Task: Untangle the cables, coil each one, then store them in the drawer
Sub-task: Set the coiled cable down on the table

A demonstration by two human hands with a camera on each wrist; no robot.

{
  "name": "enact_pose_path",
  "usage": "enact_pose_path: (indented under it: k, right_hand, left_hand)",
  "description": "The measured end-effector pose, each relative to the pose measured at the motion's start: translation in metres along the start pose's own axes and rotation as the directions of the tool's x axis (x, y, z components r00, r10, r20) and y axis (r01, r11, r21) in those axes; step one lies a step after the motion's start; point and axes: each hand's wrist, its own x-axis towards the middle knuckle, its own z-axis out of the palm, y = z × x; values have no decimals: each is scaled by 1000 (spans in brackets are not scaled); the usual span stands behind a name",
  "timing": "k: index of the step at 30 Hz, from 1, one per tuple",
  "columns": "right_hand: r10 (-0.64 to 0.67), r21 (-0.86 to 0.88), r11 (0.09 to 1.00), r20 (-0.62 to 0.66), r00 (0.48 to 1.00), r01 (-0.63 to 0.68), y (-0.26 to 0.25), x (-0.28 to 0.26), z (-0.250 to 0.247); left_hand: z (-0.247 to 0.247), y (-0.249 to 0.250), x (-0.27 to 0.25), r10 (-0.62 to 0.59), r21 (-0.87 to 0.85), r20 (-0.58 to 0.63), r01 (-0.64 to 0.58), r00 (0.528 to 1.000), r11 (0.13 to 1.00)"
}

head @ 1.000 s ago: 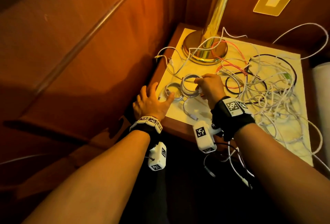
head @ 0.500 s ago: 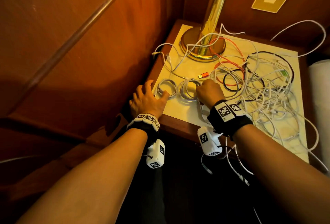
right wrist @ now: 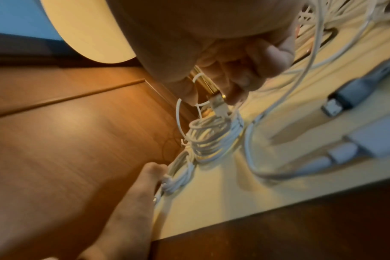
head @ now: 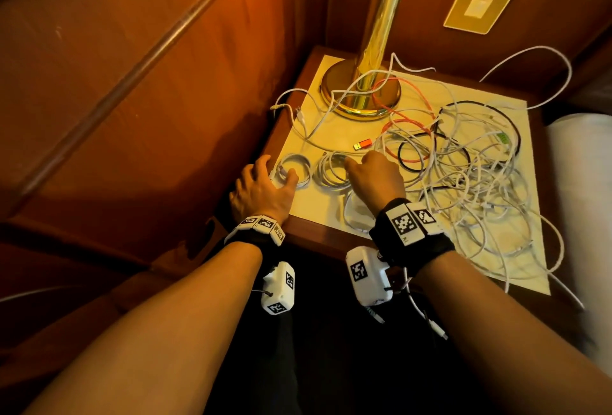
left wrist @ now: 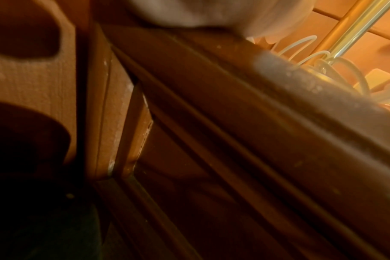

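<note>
Dim, warm orange light; wrist views soft and motion-blurred, edges stretched by wide-angle distortion.

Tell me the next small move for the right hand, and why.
Probably tuck the plug end into the right coil and let go: the right hand pinches that end just above the coil, which already lies wound beside the left coil.

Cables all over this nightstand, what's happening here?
A person is sorting cables on the nightstand. Two white coils lie side by side near its front left corner. The left hand rests on the left coil, and the right hand pinches the cable end of the right coil. A big tangle of white, red and black cables lies to the right, near the brass lamp base.
</note>
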Motion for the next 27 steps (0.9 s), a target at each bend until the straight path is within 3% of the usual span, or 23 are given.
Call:
enact_pose_path:
  k: [5,9,13,15,20,23,27]
  right_hand:
    - [-84,193,977,-64,994,95,24,-43,-32]
    - [-47,265,958,-241,969,113,67,-72,-67]
    - [89,133,990,-337,937,-46,117,-75,-89]
    - [125,42,992,-266,956,-118,134,-75,-91]
    - [127,-81,988,-58,990,-131,144,-80,-74]
    - [123,-120,984,-105,987,-135,136,-84,-64]
    - [121,-113,981,-275,954,-157,124,-85,-66]
  left_hand:
    - [1,-3,1,9,-5,1,-9,1000,1000]
    - [0,-3,0,21,6,30,-21,999,1000]
    - [-6,-3,0,30,27,115,-33,993,999]
    - [-13,-3,0,15,14,196,-18,981,1000]
    - [-32,-11,-7,2,-8,382,2,924,1000]
    - [-42,-12,-16,-9,-28,391,22,920,999]
    - [-57,-3,-39,11,-114,282,22,959,993]
